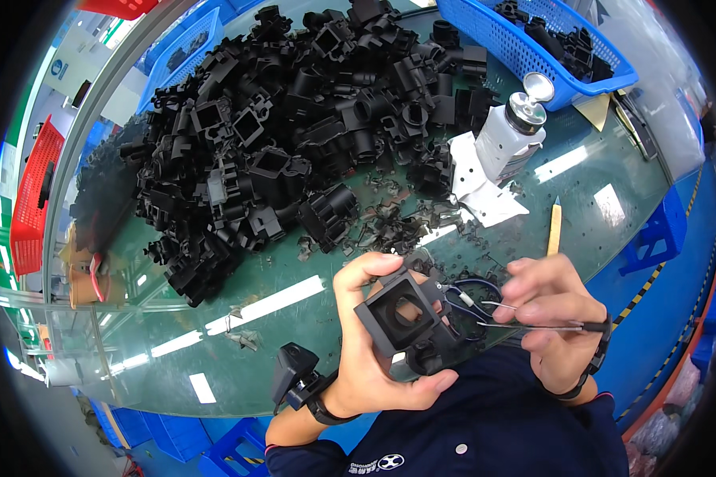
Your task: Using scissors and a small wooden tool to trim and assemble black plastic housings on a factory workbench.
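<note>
My left hand [374, 342] grips a black moulded plastic housing [398, 314] with a square frame and a round hole inside it. Its fingers and thumb wrap around the sides, and the opening faces up. To its right, my right hand [557, 318] is closed on a thin metal tool that looks like tweezers [525, 326], its two slim tips pointing left toward the housing, apart from it. Blue-handled nippers [473, 298] lie on the table just behind, between both hands, partly hidden by the housing and fingers.
A large heap of black plastic housings [294, 135] covers the back left of the green table [270, 358]. Black scraps [390, 230] lie before it. A white pump bottle [509, 135] stands on white paper [485, 199]. Further right are a yellow-handled tool [554, 226] and a blue basket [561, 83].
</note>
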The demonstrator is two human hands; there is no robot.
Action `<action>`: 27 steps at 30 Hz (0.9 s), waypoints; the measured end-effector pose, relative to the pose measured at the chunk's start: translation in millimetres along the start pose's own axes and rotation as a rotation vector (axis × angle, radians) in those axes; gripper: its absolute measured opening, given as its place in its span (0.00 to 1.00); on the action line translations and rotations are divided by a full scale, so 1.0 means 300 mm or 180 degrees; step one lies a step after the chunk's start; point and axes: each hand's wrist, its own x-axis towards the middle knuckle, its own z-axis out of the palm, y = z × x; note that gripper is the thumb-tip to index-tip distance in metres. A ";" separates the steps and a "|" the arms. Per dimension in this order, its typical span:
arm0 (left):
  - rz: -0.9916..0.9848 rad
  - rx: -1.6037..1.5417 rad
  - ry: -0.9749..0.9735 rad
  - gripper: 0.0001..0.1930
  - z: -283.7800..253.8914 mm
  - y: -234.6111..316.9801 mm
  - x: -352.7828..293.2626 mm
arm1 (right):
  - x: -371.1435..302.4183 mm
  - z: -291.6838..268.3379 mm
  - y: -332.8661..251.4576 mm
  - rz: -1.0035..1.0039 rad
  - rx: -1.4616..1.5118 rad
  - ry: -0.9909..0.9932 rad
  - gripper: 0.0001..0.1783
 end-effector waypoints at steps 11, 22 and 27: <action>0.0649 0.0851 0.0393 0.47 0.037 0.010 0.001 | -0.017 0.081 -0.029 -0.2053 -0.2281 -0.0146 0.06; 0.0943 0.1146 0.0518 0.47 0.031 0.004 -0.009 | 0.003 0.107 -0.019 -0.2743 -0.3294 -0.0171 0.04; 0.0883 0.1347 0.0741 0.47 0.037 0.014 -0.021 | 0.039 0.086 -0.027 -0.3174 -0.3507 -0.0529 0.06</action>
